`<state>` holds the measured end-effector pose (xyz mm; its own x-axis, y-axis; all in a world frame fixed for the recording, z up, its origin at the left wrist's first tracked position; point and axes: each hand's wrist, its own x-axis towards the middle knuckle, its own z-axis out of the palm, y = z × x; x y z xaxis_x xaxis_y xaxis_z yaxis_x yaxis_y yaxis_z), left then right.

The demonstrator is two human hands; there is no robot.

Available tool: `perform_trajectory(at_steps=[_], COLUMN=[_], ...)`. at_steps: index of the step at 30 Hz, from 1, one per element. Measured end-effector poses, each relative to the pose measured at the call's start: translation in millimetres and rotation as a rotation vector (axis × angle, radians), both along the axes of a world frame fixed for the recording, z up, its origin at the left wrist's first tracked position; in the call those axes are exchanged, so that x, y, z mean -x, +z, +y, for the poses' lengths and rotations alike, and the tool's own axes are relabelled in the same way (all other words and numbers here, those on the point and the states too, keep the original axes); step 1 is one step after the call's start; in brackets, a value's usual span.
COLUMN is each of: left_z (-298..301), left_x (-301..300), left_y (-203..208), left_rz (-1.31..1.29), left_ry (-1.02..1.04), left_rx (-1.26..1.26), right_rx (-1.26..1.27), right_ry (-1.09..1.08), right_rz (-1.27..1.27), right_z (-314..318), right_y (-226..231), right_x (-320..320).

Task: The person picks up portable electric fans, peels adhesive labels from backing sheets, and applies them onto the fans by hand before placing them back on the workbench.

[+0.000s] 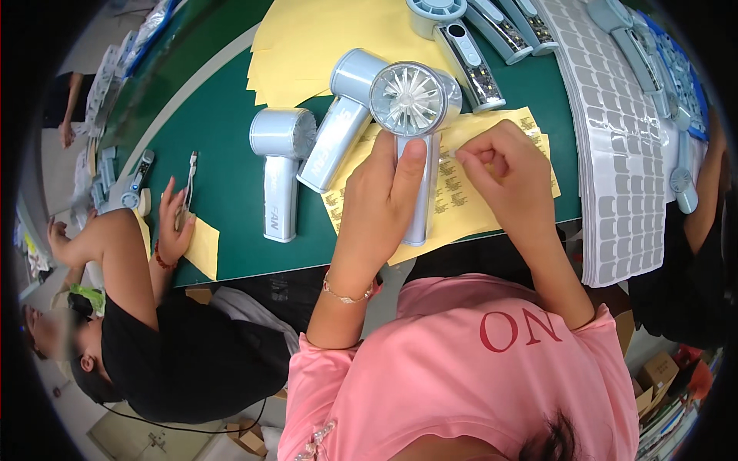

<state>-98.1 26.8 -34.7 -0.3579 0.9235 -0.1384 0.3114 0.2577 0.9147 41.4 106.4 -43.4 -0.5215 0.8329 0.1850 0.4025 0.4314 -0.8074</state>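
Note:
A light-blue handheld fan (420,211) is gripped in my left hand (373,196), its round clear front grille facing up and my thumb along the handle. My right hand (511,173) is just right of the fan, fingers curled with thumb and forefinger pinched together; whatever is between them is too small to make out. Under both hands lies a yellow sheet of small printed labels (473,203). To the left rest two more light-blue fans, one upright in view (280,184) and one slanted (334,142). Beyond my hands is a fan with a see-through handle (470,69).
Yellow sheets (307,46) lie at the back of the green table (223,192). A thick stack of grey-patterned sticker sheets (615,169) overhangs the front edge at right. At left, a co-worker's hand (173,230) is near a white cable (191,177). Another person's arm (703,192) is far right.

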Motion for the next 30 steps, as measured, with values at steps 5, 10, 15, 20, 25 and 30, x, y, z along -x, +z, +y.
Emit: perform_trajectory(at_steps=[5,10,15,20,25,30], left_z=[1.9,0.0,2.5,5.1,4.0,3.3], left_x=[-1.4,-2.5,-5.6,-1.7,-1.3,0.4], left_y=[0.8,0.8,13.3,3.6,1.6,2.0], left_rz=[-0.015,-0.020,0.092,0.004,-0.008,0.018], left_ry=[-0.003,0.010,0.010,0.005,0.010,-0.003], left_rx=[-0.033,-0.045,0.058,-0.028,0.002,0.023], right_rx=[0.030,-0.137,-0.241,-0.191,-0.020,0.173], right_ry=[-0.079,-0.111,-0.122,-0.116,0.030,0.060], right_rz=[0.072,-0.090,-0.234,-0.068,0.093,0.136], right_z=[0.3,-0.7,-0.9,-1.9,2.0,5.5], right_y=[-9.8,-10.4,-8.6,-13.8,-7.2,-2.0], right_x=[10.2,15.1,20.6,15.1,0.4,-4.0])
